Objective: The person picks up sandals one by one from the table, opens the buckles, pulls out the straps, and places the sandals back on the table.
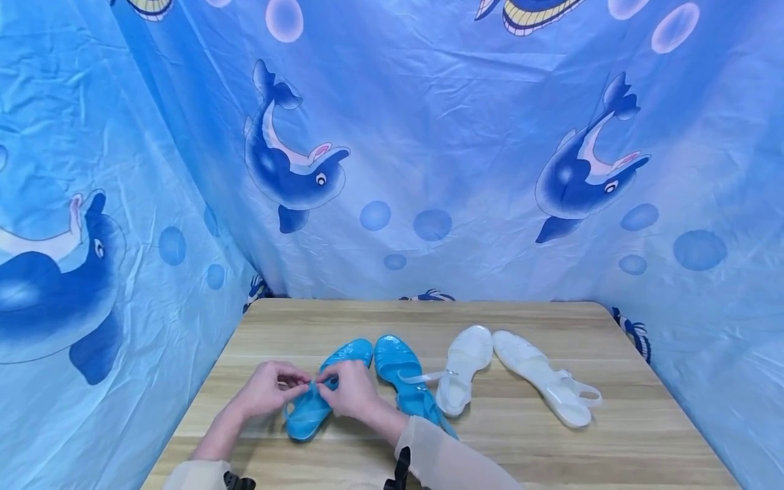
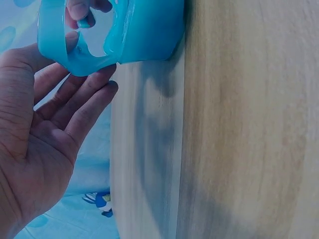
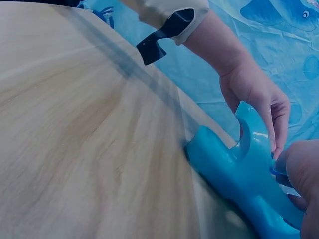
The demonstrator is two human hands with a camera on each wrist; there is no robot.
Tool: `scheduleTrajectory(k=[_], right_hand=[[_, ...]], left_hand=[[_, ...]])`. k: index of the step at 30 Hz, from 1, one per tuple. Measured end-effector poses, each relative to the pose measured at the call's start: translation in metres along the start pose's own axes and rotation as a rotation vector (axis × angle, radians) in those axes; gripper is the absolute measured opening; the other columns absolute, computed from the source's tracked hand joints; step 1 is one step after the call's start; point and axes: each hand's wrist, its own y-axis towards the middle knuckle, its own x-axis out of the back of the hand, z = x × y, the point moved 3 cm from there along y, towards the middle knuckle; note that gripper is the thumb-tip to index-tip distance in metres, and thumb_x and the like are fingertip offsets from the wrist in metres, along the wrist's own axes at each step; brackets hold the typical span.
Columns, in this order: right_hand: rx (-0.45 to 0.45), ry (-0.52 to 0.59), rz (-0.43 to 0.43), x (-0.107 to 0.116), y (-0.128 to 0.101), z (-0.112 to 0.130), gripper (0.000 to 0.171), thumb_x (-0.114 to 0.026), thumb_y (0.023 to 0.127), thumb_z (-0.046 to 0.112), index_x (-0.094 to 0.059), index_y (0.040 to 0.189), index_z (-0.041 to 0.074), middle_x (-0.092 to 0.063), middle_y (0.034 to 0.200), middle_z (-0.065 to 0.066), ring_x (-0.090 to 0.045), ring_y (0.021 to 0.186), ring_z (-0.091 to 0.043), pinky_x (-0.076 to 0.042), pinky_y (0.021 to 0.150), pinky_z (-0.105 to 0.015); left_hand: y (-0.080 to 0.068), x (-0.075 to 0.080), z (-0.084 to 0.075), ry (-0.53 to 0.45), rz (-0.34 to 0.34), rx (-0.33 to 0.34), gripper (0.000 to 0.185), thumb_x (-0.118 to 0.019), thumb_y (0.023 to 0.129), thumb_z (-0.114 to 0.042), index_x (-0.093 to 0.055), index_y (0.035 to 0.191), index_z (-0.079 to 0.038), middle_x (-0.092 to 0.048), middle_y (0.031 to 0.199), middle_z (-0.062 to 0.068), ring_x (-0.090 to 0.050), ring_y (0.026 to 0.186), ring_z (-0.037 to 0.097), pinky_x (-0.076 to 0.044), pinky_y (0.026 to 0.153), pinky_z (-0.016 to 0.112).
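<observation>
A glossy blue jelly sandal (image 1: pixel 304 416) lies at the left of the table, toe pointing away, with both hands over its ankle area. My left hand (image 1: pixel 265 390) pinches the sandal's strap (image 2: pixel 84 65) between thumb and fingers; the other fingers extend beneath it in the left wrist view. From the other side my right hand (image 1: pixel 354 389) pinches a small blue strap end, close to the left fingertips. In the right wrist view the left hand (image 3: pixel 256 97) is behind the sandal (image 3: pixel 234 172), and the right hand (image 3: pixel 305 172) partly covers its strap.
A second blue sandal (image 1: pixel 392 357) lies just right of the hands, its strap loose. Farther right are two white sandals, one (image 1: pixel 471 350) beside the blue one and the other (image 1: pixel 542 378) angled outward. The wooden table (image 1: pixel 520 452) meets a blue dolphin-print curtain (image 1: pixel 398 170).
</observation>
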Motion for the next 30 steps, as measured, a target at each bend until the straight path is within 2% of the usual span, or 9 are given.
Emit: scheduleTrajectory(k=[5,8,11,12,14,18,21,25,30], right_hand=[[0.033,-0.006,-0.054,0.004,0.010,0.006,0.015,-0.075,0.101,0.030,-0.083,0.112,0.025,-0.081,0.109,0.010,-0.070,0.084,0.000,-0.052,0.070,-0.011],[0.071,-0.008,0.005,0.008,0.017,0.011,0.028,-0.067,0.106,0.031,-0.076,0.131,0.021,-0.077,0.130,0.004,-0.074,0.106,-0.010,-0.059,0.090,-0.022],[0.105,-0.011,0.068,0.018,0.023,0.009,0.039,-0.060,0.110,0.029,-0.065,0.146,0.018,-0.066,0.149,-0.003,-0.072,0.122,-0.017,-0.055,0.111,-0.036],[0.106,-0.002,0.083,0.024,0.026,0.007,0.040,-0.058,0.111,0.029,-0.062,0.149,0.017,-0.063,0.153,-0.005,-0.073,0.118,-0.014,-0.052,0.114,-0.037],[0.078,0.028,0.097,0.038,0.031,0.000,0.039,-0.056,0.111,0.028,-0.062,0.149,0.017,-0.065,0.150,-0.006,-0.075,0.087,-0.012,-0.060,0.097,-0.033],[0.030,0.060,0.106,0.079,0.032,-0.018,0.034,-0.055,0.112,0.028,-0.069,0.140,0.018,-0.070,0.142,-0.005,-0.074,0.089,-0.017,-0.060,0.090,-0.036],[0.039,0.034,0.108,0.115,0.027,-0.033,0.028,-0.056,0.111,0.023,-0.074,0.131,0.014,-0.074,0.135,-0.007,-0.070,0.124,-0.025,-0.059,0.103,-0.043],[0.046,-0.040,0.131,0.154,0.016,-0.052,0.021,-0.061,0.108,0.017,-0.079,0.118,0.012,-0.080,0.113,-0.007,-0.073,0.098,-0.016,-0.061,0.085,-0.031],[0.051,-0.100,0.229,0.177,-0.008,-0.063,0.018,-0.063,0.107,0.016,-0.080,0.108,0.011,-0.079,0.092,-0.003,-0.063,0.072,-0.004,-0.054,0.068,-0.023]], left_hand=[[-0.001,0.002,-0.005,0.023,-0.089,0.003,0.020,-0.080,0.096,-0.025,-0.083,0.111,-0.012,-0.079,0.100,0.000,-0.070,0.086,0.002,-0.060,0.077,0.021],[-0.001,0.005,-0.012,0.057,-0.247,-0.030,0.021,-0.083,0.093,-0.023,-0.083,0.108,-0.009,-0.079,0.094,-0.001,-0.071,0.082,0.003,-0.062,0.074,0.024],[0.001,0.011,-0.026,0.116,-0.412,-0.089,0.015,-0.085,0.091,-0.018,-0.084,0.102,-0.008,-0.080,0.090,-0.001,-0.073,0.079,0.009,-0.065,0.073,0.032],[0.002,0.013,-0.032,0.140,-0.445,-0.098,0.014,-0.084,0.091,-0.018,-0.085,0.101,-0.008,-0.080,0.090,-0.001,-0.074,0.079,0.011,-0.065,0.073,0.033],[0.007,0.015,-0.044,0.172,-0.471,-0.104,0.012,-0.084,0.091,-0.017,-0.085,0.099,-0.009,-0.081,0.091,0.000,-0.075,0.081,0.016,-0.065,0.074,0.038],[0.019,0.009,-0.069,0.191,-0.423,-0.069,0.012,-0.083,0.092,-0.020,-0.085,0.102,-0.013,-0.081,0.095,-0.001,-0.074,0.085,0.015,-0.065,0.078,0.039],[0.031,-0.002,-0.092,0.179,-0.372,-0.085,0.010,-0.083,0.093,-0.021,-0.085,0.102,-0.016,-0.081,0.094,-0.002,-0.073,0.084,0.012,-0.065,0.078,0.037],[0.044,-0.021,-0.121,0.149,-0.284,-0.154,0.010,-0.081,0.094,-0.019,-0.085,0.102,-0.016,-0.081,0.093,-0.003,-0.073,0.083,0.011,-0.064,0.079,0.040],[0.052,-0.059,-0.148,0.151,-0.141,-0.230,0.007,-0.081,0.094,-0.017,-0.086,0.099,-0.017,-0.078,0.088,-0.006,-0.072,0.080,0.011,-0.062,0.074,0.031]])
